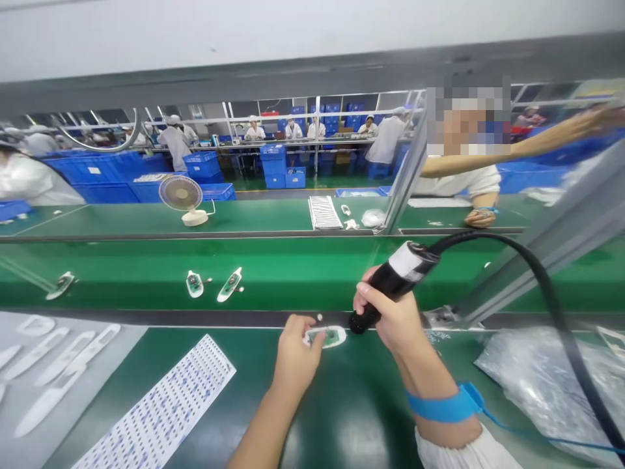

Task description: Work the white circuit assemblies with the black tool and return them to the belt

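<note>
- By the near table's (342,404) far edge: a circuit-board housing (334,337) in the left hand's (297,357) fingers.
- Just right of it: a corded hand tool (401,270) in the right hand (398,317).
- Left on this table: a label sheet (168,404), then housing shells (41,412) farther left.
- Far right: a plastic bag (541,378).
- Behind: a conveyor belt (303,273) bearing three assemblies (194,284).
- Beyond that: a desk fan (195,217) on another table (263,215).
</note>
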Action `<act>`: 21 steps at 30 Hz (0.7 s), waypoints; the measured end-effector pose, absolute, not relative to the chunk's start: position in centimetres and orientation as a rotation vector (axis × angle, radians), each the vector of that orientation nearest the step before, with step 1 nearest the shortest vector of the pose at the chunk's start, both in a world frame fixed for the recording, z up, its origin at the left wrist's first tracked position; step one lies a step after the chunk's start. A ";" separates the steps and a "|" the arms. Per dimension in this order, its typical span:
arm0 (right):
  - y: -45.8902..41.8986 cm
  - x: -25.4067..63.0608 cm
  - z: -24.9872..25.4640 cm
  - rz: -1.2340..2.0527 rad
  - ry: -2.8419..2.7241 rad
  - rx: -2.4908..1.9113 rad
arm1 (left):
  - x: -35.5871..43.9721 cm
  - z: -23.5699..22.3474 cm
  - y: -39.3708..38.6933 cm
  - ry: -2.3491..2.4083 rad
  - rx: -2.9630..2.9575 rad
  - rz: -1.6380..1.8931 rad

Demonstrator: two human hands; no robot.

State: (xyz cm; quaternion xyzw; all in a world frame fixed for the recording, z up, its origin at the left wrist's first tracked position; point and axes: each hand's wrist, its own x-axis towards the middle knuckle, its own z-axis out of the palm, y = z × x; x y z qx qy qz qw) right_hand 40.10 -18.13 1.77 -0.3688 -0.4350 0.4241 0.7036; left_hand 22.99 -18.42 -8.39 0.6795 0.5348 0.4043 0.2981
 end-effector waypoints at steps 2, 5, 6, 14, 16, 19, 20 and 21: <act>-18.2 39.5 1.8 0.955 -0.991 -0.839 | 23.0 -8.4 -18.7 1.438 1.948 1.029; -18.4 38.7 1.7 0.923 -1.010 -0.861 | 23.1 -8.5 -19.0 1.423 2.100 0.970; -18.4 38.5 1.7 0.900 -1.016 -0.866 | 23.1 -8.5 -19.1 1.400 2.130 0.950; -18.4 38.3 1.5 0.876 -1.043 -0.862 | 23.2 -8.6 -19.0 1.238 2.227 0.905; -18.3 38.4 1.3 0.885 -1.050 -0.852 | 23.2 -8.5 -19.0 1.226 2.225 0.912; -18.1 38.5 1.1 0.900 -1.074 -0.838 | 23.2 -8.6 -19.0 1.210 2.214 0.925; -18.0 38.6 1.0 0.909 -1.085 -0.834 | 23.2 -8.6 -19.0 1.207 2.211 0.928; -18.0 38.6 1.0 0.918 -1.096 -0.831 | 23.2 -8.6 -19.0 1.205 2.209 0.931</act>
